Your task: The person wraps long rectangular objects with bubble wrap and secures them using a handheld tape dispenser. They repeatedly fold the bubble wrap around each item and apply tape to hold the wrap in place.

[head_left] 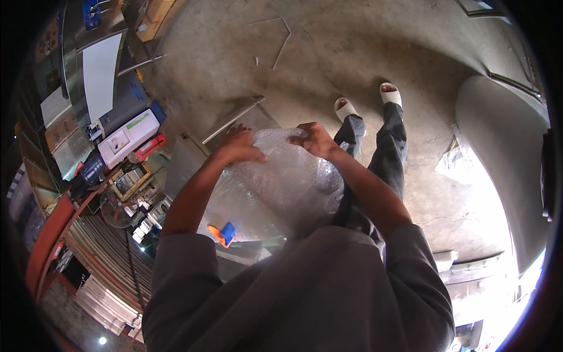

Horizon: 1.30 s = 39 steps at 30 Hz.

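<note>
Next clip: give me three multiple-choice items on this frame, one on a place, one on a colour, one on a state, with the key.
1. Where does the orange-and-blue tool lie?
A. below the left forearm
B. beside the sandals
C. on the white appliance

2. What colour are the sandals?
A. black
B. white
C. red

3. How is the bubble wrap held?
A. left hand only
B. lying loose on the floor
C. both hands at its top edge

Key: 1 A, it shows under that arm; 2 B, both look white; 3 C, left hand and right hand each grip the top edge.
</note>
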{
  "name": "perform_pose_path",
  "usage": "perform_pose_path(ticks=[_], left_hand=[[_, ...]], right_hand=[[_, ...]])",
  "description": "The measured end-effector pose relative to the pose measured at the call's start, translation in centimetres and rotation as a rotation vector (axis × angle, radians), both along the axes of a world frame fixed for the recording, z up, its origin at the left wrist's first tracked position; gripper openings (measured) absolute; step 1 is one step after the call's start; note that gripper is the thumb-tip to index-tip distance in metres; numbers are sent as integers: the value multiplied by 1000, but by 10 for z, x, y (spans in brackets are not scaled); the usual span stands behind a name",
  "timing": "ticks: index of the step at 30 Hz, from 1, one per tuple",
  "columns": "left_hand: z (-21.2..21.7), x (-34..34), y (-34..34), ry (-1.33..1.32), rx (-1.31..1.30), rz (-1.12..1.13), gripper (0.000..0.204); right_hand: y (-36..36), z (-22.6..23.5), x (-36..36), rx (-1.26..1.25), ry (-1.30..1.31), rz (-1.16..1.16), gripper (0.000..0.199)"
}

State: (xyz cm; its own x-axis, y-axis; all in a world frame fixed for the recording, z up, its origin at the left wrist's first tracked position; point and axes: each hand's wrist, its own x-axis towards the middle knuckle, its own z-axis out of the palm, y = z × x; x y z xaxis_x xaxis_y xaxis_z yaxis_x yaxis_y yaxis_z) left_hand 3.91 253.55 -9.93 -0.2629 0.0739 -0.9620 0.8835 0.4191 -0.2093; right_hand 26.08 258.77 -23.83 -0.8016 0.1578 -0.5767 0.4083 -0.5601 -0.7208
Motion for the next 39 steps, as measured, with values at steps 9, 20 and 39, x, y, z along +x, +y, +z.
perform_pose_path(ticks=[9,20,39], left_hand=[[1,1,2,-12,169,105,89],[-4,-28,5,-758,200,170,82],[63,39,-56,-448,936,-359,20]], right_hand=[[-26,69,-4,713,220,-134,19],[-76,120,-16,810,82,-95,19],[-29,116,143,343,-8,-150,32]])
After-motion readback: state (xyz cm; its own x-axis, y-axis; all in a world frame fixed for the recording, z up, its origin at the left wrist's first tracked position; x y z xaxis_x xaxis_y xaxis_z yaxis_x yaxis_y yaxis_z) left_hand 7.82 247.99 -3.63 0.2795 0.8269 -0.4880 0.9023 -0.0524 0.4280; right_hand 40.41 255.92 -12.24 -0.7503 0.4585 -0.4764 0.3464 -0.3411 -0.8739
